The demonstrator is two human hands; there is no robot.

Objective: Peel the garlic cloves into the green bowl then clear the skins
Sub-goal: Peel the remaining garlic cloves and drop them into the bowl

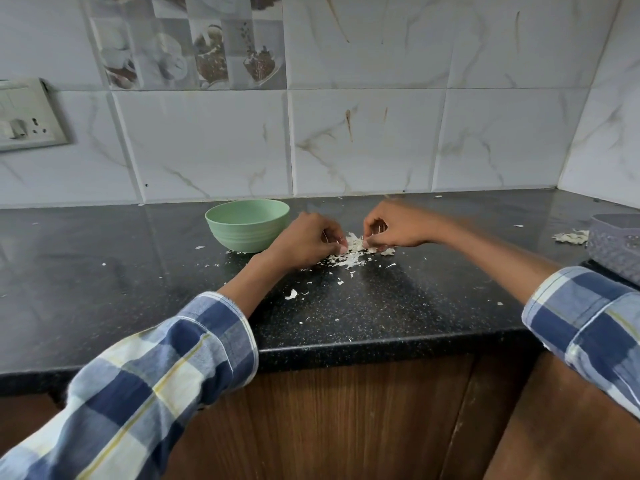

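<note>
Head view: bowl (pixel 247 225) contents hidden.

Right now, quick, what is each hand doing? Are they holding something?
Left hand: fingers curled, pinching at the garlic skins on the counter.
Right hand: fingers curled, pinching the same pile from the other side.

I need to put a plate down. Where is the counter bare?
Bare: left of the green bowl toward the switch plate, and between the right hand and grey basket. Crowded: the skins between both hands, left hand included.
</note>
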